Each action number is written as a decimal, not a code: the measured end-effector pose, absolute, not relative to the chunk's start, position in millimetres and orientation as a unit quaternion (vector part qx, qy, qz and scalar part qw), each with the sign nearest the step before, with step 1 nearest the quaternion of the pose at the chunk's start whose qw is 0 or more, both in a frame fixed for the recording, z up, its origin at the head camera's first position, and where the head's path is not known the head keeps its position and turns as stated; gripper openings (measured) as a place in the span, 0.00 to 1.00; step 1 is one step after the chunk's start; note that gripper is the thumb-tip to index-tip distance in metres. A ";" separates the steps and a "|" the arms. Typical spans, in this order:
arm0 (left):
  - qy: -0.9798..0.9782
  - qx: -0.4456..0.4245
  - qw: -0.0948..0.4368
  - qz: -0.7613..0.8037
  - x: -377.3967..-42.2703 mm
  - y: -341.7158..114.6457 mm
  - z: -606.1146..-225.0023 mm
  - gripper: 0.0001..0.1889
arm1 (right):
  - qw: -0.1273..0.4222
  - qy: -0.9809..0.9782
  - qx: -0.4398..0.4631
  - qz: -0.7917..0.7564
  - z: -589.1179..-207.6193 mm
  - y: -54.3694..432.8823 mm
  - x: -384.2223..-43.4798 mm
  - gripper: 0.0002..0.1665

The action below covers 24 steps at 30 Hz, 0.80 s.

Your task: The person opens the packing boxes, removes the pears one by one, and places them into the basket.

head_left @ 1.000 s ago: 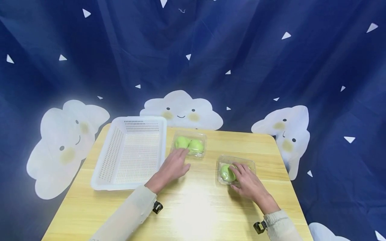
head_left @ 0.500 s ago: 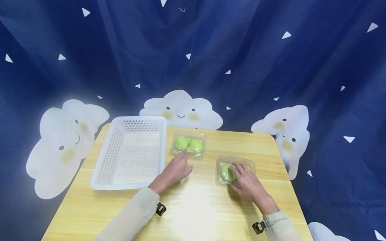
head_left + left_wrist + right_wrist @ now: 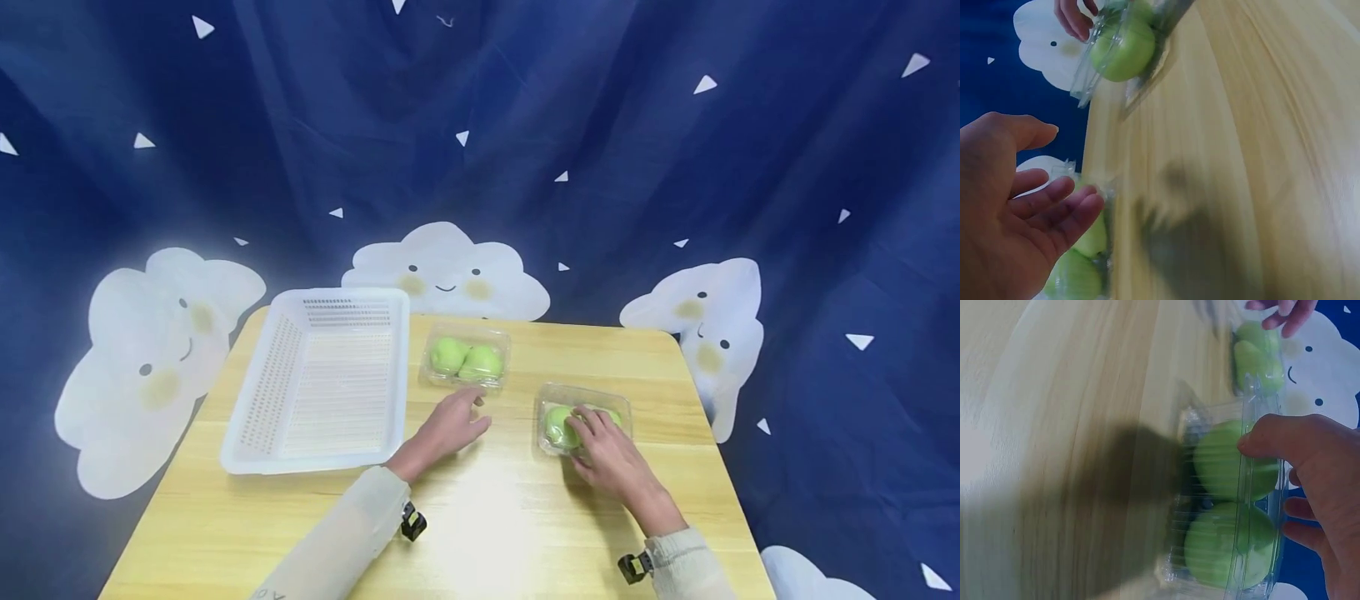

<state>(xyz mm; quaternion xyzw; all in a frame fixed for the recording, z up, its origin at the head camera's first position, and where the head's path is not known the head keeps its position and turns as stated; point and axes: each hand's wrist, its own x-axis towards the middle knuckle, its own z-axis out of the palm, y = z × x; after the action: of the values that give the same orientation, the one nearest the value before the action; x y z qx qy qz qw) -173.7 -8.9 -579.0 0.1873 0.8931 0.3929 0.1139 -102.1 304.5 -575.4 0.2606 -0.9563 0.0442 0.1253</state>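
Two clear plastic clamshell boxes stand on the wooden table, each with two round green fruits, apples or pears. In the head view my left hand (image 3: 450, 423) is just in front of the far box (image 3: 491, 336). Its fingers are loosely bent and hold nothing in the left wrist view. My right hand (image 3: 611, 458) rests on the lid of the nearer box (image 3: 551, 398), fingers on top. The thumb (image 3: 1260, 439) touches the lid's near rim in the right wrist view. That box's green fruits (image 3: 1225, 544) show through the plastic; the hand partly hides them from above.
A white perforated plastic basket (image 3: 341, 400) stands at the table's left, beside the far box. The wooden table (image 3: 517, 517) ends in front of a dark blue curtain (image 3: 510, 100) printed with clouds and triangles.
My left hand has drawn back from the far box, toward me and slightly right. The right hand stays on the nearer box. The head view has shifted slightly.
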 end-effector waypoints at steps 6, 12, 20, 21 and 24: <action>0.842 0.162 0.172 0.485 -172.9 -1.5 -588.6 0.27 | 0.132 -0.954 0.267 0.042 -576.1 302.6 -101.1 0.42; 0.818 0.148 0.204 0.518 -172.7 4.8 -598.0 0.25 | 0.139 -0.951 0.273 0.030 -576.6 301.7 -99.4 0.42; 0.747 0.097 0.256 0.606 -174.1 16.5 -614.4 0.25 | 0.125 -0.955 0.266 0.034 -580.6 301.3 -98.9 0.41; 0.739 0.091 0.260 0.615 -174.4 18.2 -616.3 0.25 | 0.124 -0.955 0.266 0.035 -581.2 300.9 -99.0 0.41; 0.723 0.078 0.269 0.632 -175.1 22.8 -619.1 0.24 | 0.130 -0.954 0.266 0.041 -583.1 298.7 -99.3 0.40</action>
<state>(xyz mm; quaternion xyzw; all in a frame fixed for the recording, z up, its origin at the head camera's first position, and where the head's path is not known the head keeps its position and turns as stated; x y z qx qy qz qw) -175.1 22.8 -619.1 0.0775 0.7227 0.6320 0.2687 -99.3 298.7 -583.1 0.2665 -0.9542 0.0413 0.1295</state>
